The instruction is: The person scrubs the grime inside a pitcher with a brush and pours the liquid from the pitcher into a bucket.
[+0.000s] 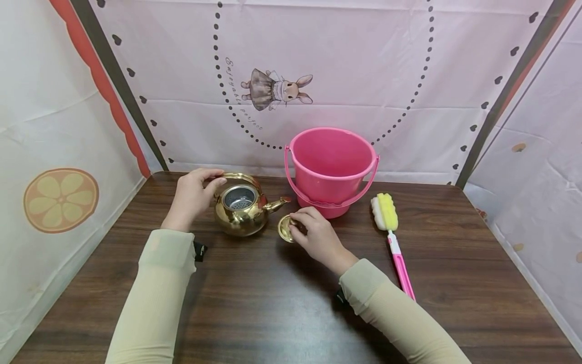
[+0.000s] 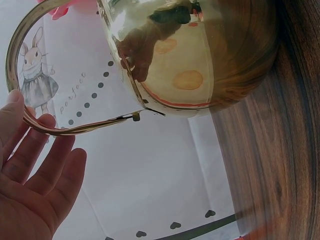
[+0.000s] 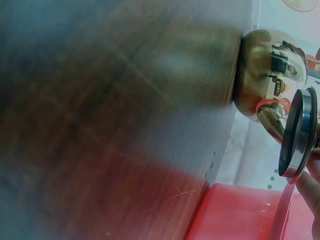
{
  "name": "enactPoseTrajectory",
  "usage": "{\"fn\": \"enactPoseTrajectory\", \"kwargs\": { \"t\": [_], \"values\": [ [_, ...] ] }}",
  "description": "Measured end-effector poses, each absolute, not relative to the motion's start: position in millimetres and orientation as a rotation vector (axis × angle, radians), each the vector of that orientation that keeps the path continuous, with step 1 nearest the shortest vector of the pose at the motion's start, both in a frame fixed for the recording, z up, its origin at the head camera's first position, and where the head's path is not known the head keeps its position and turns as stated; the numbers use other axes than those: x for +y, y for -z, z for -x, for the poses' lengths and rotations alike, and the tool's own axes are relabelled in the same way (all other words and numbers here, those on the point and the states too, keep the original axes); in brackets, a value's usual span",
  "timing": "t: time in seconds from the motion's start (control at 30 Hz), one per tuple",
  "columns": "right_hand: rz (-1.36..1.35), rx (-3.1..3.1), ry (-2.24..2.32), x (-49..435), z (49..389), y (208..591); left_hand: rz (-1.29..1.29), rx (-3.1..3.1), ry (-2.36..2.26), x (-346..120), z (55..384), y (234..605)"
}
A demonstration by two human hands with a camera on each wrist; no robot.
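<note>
A shiny gold teapot (image 1: 242, 222) stands on the table with its top uncovered, and a perforated metal strainer (image 1: 239, 197) shows inside. Its spout points right. My left hand (image 1: 193, 194) holds the teapot's arched handle (image 2: 75, 131) between thumb and fingers, as the left wrist view shows. To the right of the spout, my right hand (image 1: 320, 237) pinches the teapot's round gold lid (image 1: 284, 228). The right wrist view shows the lid (image 3: 298, 134) held above the table, its rimmed underside partly in sight; most of that hand is cut off there.
Behind my right hand stands a pink bucket (image 1: 327, 189) with its handle hanging at the front. A sponge brush (image 1: 385, 212) with a pink and white handle lies at the right, beside my right forearm. Printed cloth (image 1: 364, 60) encloses the brown wooden table (image 1: 254, 303).
</note>
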State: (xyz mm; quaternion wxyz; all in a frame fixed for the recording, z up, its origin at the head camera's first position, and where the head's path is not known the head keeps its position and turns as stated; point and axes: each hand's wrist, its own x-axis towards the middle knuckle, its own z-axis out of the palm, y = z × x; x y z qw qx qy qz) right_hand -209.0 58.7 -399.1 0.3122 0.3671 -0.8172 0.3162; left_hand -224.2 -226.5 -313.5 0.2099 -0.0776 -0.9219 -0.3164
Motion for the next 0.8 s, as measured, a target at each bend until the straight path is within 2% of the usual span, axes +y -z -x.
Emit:
{"fn": "enactPoseTrajectory", "kwargs": {
  "t": [0.8],
  "values": [
    [-0.937,-2.169,-0.845,67.0,207.3,398.5,0.230,-2.536,0.849,-226.8,226.0,314.9]
  ]
}}
